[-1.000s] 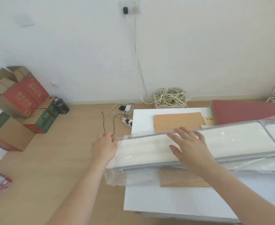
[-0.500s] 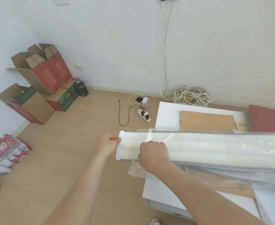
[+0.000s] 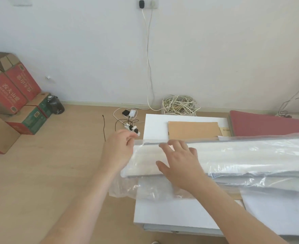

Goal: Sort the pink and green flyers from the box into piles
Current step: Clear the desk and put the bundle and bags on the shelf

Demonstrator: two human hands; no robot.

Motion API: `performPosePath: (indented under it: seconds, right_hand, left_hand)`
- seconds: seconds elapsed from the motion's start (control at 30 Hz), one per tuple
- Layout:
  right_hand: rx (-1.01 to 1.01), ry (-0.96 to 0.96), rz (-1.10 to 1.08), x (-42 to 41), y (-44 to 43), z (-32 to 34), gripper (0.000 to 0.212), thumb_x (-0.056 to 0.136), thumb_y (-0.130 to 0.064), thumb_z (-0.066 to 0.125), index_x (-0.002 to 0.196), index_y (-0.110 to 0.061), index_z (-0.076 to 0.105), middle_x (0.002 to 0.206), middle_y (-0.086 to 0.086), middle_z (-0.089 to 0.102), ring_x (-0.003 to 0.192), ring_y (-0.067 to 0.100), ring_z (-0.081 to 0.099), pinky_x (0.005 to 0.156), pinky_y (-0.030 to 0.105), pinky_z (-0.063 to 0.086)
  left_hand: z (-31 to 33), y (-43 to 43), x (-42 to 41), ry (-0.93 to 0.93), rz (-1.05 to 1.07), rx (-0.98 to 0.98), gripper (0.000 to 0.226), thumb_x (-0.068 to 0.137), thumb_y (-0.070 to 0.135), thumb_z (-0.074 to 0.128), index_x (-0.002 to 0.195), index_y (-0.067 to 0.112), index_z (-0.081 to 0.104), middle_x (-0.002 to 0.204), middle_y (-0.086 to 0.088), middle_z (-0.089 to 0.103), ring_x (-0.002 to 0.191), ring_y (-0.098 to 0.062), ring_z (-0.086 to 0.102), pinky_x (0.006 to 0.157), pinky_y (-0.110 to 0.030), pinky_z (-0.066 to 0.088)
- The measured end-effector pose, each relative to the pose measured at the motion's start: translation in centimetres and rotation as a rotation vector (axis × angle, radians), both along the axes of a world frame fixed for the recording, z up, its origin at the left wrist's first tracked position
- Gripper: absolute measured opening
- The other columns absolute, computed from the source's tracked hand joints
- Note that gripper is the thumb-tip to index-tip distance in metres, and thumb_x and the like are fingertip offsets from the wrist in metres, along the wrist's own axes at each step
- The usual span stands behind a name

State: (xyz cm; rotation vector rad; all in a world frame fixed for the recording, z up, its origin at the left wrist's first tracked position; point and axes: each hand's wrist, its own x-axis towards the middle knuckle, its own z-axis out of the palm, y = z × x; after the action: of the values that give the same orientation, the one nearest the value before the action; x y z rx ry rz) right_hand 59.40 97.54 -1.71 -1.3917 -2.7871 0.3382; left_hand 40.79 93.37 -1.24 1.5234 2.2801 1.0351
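No pink or green flyers and no flyer box show in the head view. A long white panel in clear plastic wrap (image 3: 242, 155) lies across the white table (image 3: 171, 213), with its left end past the table's edge. My left hand (image 3: 118, 149) grips that left end, fingers curled on the plastic at the corner. My right hand (image 3: 179, 162) lies flat on top of the panel near the same end, fingers spread. Loose plastic (image 3: 125, 187) hangs below the panel's end.
A brown cardboard sheet (image 3: 192, 128) lies on the table's far side, and a red mat (image 3: 268, 124) sits to the right. On the wooden floor are a power strip (image 3: 131, 128), a cable coil (image 3: 178, 104), stacked red and green cartons (image 3: 9, 92) and a dark jug (image 3: 55, 105).
My right hand has gone from a closed grip on the panel's end to lying flat and spread on top. The panel now faces up rather than on edge. My view has swung right.
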Motion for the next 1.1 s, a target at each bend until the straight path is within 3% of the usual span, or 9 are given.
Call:
performPosePath:
  seconds: [0.07,0.17,0.27,0.37,0.5,0.6,0.8,0.93,1.1]
  right_hand:
    - [-0.047,-0.113,-0.082,2.1,1.2,-0.6,0.068,0.092,-0.056,0.041,0.149,-0.030,0.015,0.159,0.002,0.010,0.147,0.025,0.003,0.110,0.050,0.023]
    - [-0.179,-0.188,-0.146,4.3,1.5,-1.7,0.083,0.089,-0.063,0.042,0.152,-0.031,-0.002,0.161,0.001,-0.008,0.147,0.030,-0.003,0.111,0.053,0.023]
    - [-0.174,-0.155,-0.146,6.3,1.7,-1.1,0.087,0.087,-0.062,0.048,0.151,-0.035,-0.005,0.161,0.000,-0.004,0.144,0.027,0.013,0.107,0.052,0.029]
    - [-0.018,-0.167,-0.131,8.7,3.3,0.2,0.090,0.085,-0.060,0.054,0.150,-0.038,-0.004,0.161,0.000,-0.002,0.146,0.022,0.009,0.106,0.050,0.027]
    - [0.025,-0.252,-0.185,13.0,7.2,1.0,0.091,0.081,-0.063,0.058,0.150,-0.037,0.005,0.160,-0.001,0.008,0.148,0.020,-0.002,0.110,0.056,0.017]
    - [-0.044,-0.278,-0.174,15.5,7.7,1.1,0.081,0.078,-0.066,0.059,0.143,-0.030,0.027,0.135,-0.002,0.045,0.137,0.020,0.029,0.103,0.052,0.022]
    - [0.019,-0.281,-0.204,22.0,7.9,3.4,0.052,0.078,-0.030,0.070,0.122,-0.028,0.044,0.106,-0.005,0.056,0.108,0.021,0.054,0.078,0.041,0.026]
    - [0.440,-0.181,-0.161,25.1,8.8,8.6,0.039,0.064,-0.007,0.066,0.095,-0.030,0.058,0.081,-0.009,0.053,0.084,0.020,0.058,0.067,0.033,0.013]
    - [0.663,-0.022,-0.153,27.5,7.3,6.3,0.044,0.054,0.002,0.047,0.092,-0.018,0.058,0.085,0.003,0.052,0.076,0.027,0.049,0.059,0.034,0.036]
  left_hand:
    - [-0.8,2.2,3.6,0.151,-0.293,-0.138,0.027,0.094,0.025,0.054,0.118,0.021,0.064,0.126,0.007,0.059,0.119,-0.014,0.051,0.097,-0.031,0.040]
    - [-3.2,4.6,6.8,0.374,-0.475,-0.501,0.072,0.089,0.053,0.053,0.147,0.020,0.026,0.153,-0.002,0.030,0.141,-0.019,0.024,0.114,-0.044,0.019]
    - [-3.8,5.7,6.6,0.350,-0.450,-0.589,0.093,0.073,0.058,0.068,0.146,0.026,0.021,0.141,-0.001,0.036,0.134,-0.023,0.028,0.109,-0.045,0.025]
    - [-3.6,5.4,6.3,0.403,-0.491,-0.584,0.074,0.070,0.049,0.074,0.133,0.030,0.042,0.122,0.003,0.040,0.121,-0.020,0.034,0.097,-0.037,0.033]
    - [-3.7,4.8,6.2,0.206,-0.647,-0.517,0.049,0.076,0.025,0.074,0.110,0.031,0.039,0.112,0.011,0.043,0.110,-0.017,0.044,0.088,-0.029,0.039]
    - [-2.9,5.1,6.0,0.109,-0.664,-0.503,0.047,0.077,0.013,0.071,0.105,0.033,0.040,0.115,0.015,0.054,0.104,-0.014,0.053,0.081,-0.026,0.043]
    - [1.9,6.9,8.1,0.372,-0.574,-0.287,0.055,0.069,0.006,0.072,0.096,0.051,0.055,0.089,0.013,0.066,0.087,-0.022,0.060,0.064,-0.031,0.043]
    - [4.6,7.5,9.8,0.430,-0.503,0.070,0.051,0.055,-0.003,0.066,0.088,0.036,0.062,0.084,0.016,0.064,0.082,-0.019,0.059,0.054,-0.028,0.040]
    - [2.4,5.8,13.1,0.646,-0.432,0.221,0.049,0.045,-0.001,0.041,0.088,0.024,0.048,0.087,0.007,0.049,0.080,-0.024,0.046,0.061,-0.034,0.031]
